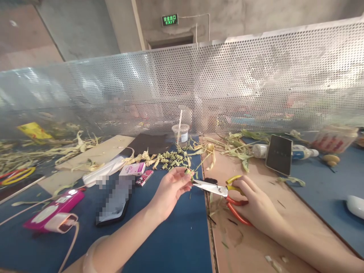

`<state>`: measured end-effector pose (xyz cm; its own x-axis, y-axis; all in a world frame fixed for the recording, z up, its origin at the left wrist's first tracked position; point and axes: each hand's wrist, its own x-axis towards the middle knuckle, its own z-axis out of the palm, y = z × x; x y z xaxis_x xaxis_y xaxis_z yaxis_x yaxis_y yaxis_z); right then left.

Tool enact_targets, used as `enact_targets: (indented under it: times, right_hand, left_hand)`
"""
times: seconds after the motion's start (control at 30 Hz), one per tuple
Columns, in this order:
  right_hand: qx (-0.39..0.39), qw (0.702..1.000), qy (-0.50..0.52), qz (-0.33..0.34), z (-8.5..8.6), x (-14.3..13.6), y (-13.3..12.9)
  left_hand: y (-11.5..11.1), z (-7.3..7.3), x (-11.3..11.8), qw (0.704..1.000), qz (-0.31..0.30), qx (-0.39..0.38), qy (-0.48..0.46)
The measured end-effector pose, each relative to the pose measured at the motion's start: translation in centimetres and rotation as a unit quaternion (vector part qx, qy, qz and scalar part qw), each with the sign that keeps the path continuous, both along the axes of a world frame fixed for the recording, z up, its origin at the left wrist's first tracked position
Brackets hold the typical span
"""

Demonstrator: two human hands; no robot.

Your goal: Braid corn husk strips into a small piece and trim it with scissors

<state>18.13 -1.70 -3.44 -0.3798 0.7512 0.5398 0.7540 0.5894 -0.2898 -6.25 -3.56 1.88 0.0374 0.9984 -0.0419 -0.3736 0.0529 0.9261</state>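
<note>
My left hand (pixel 172 189) pinches a small green plant piece (pixel 189 174) between thumb and fingers. In my right hand (pixel 256 201) is a pair of scissors (pixel 213 187) with yellow and red handles. Its blades point left, and their tips are at the plant piece, right by my left fingertips. Whether the tips touch it I cannot tell. Just behind my left hand lies a pile of small green plant pieces (pixel 173 159). Pale, dried leaves (pixel 210 153) lie beside the pile.
A plastic cup (pixel 181 132) with a straw stands before the perforated metal screen (pixel 241 83). On the left lie a phone (pixel 115 204), a pink power bank (pixel 57 210) and small boxes (pixel 132 169). A tablet-like device (pixel 279 154) leans on a bottle (pixel 304 152) at right.
</note>
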Motion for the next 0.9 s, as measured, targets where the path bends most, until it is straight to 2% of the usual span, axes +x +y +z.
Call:
enact_targets:
  times: [0.13,0.37,0.67,0.9]
  right_hand:
    - [0.014,1.0,-0.002,0.007,0.07,-0.01,-0.04]
    - [-0.023,0.999,-0.04,-0.012,0.4,-0.03,-0.24]
    - [-0.016,0.999,-0.033,0.006,0.25,0.29,-0.2]
    - [-0.018,0.999,-0.04,-0.004,0.38,0.06,-0.12]
  left_hand:
    - [0.02,-0.17,-0.16,1.0,-0.004,0.005,0.003]
    - [0.1,-0.33,-0.15,1.0,-0.007,0.007,0.003]
    - [-0.18,-0.24,0.1,0.999,-0.02,0.023,0.023]
    - [-0.23,-0.03,0.15,0.999,-0.025,0.023,0.019]
